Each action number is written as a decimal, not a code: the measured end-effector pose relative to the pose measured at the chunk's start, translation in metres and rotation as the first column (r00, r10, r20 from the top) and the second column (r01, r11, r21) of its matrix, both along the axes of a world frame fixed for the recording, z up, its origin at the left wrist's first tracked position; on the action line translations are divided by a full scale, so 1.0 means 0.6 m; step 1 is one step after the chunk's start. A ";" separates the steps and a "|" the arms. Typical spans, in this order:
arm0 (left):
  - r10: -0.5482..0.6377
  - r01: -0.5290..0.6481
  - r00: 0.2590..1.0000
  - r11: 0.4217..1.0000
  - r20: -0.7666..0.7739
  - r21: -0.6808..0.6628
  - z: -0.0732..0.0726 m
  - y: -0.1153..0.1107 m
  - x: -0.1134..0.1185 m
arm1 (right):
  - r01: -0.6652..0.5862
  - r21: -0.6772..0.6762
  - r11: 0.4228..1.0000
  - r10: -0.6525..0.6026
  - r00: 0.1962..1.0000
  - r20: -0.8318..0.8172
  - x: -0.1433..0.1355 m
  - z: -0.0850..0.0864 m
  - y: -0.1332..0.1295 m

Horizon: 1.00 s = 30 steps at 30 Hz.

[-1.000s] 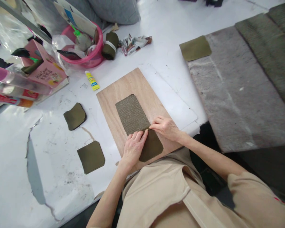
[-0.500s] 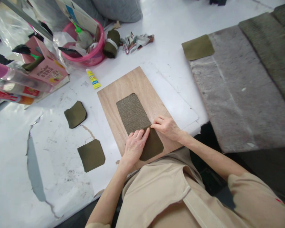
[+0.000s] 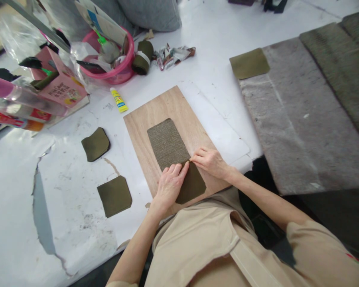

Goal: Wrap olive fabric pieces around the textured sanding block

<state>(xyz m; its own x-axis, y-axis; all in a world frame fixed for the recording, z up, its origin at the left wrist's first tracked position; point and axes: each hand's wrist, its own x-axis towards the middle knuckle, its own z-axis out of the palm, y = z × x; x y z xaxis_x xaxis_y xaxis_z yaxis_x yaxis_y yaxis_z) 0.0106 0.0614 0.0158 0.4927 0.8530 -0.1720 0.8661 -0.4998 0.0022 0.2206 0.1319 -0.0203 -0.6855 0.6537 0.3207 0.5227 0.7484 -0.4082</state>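
A wooden board (image 3: 164,101) lies at a slant on the white-covered table. On it rests a ribbed grey-green fabric piece (image 3: 168,142), meeting a smooth olive fabric piece (image 3: 193,186) at its near end. My left hand (image 3: 171,183) lies flat across this join, fingers stretched out and pressing down. At the right end of the join, my right hand (image 3: 210,162) pinches the edge of the olive piece between thumb and fingertips. Whether the two pieces are attached, I cannot tell. Two more olive pieces, one curled (image 3: 96,144) and one flatter (image 3: 115,196), lie left of the board.
A yellow glue tube (image 3: 119,100) lies beyond the board. Behind it stand a pink basket (image 3: 119,75) of supplies, a rolled olive strip (image 3: 143,57) and a pink carton (image 3: 64,89). Grey sheeting (image 3: 305,115) with an olive patch (image 3: 249,63) lies at right.
The view has shifted very slightly. Both hands keep practically the same place on the join, and the fabric pieces have not visibly moved.
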 end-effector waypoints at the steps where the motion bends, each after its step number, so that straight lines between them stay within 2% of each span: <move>1: -0.003 0.003 1.000 1.000 -0.006 0.001 0.001 0.001 0.001 | 0.002 0.001 1.000 -0.002 1.000 0.002 0.000 0.000 0.000; 9: -0.002 0.001 0.999 0.999 -0.035 -0.033 0.014 0.008 0.012 | 0.019 -0.016 1.000 -0.019 1.000 0.010 0.002 -0.002 -0.002; 19: 0.028 -0.029 0.998 0.999 -0.055 -0.027 0.021 0.014 0.026 | 0.111 -0.097 0.989 -0.115 0.993 -0.034 -0.002 -0.008 -0.002; 23: 0.061 -0.062 0.997 0.998 -0.036 -0.015 0.011 0.006 0.028 | 0.116 -0.098 0.988 -0.122 0.991 -0.058 -0.002 -0.008 -0.003; 26: 0.112 -0.111 0.994 0.993 -0.022 0.030 -0.004 -0.006 0.024 | 0.058 -0.079 0.995 -0.063 0.996 -0.066 -0.001 -0.007 -0.005; 30: 0.144 -0.146 0.989 0.983 0.023 0.111 -0.022 -0.027 0.009 | -0.019 -0.015 1.000 0.019 1.000 0.008 0.002 -0.002 -0.008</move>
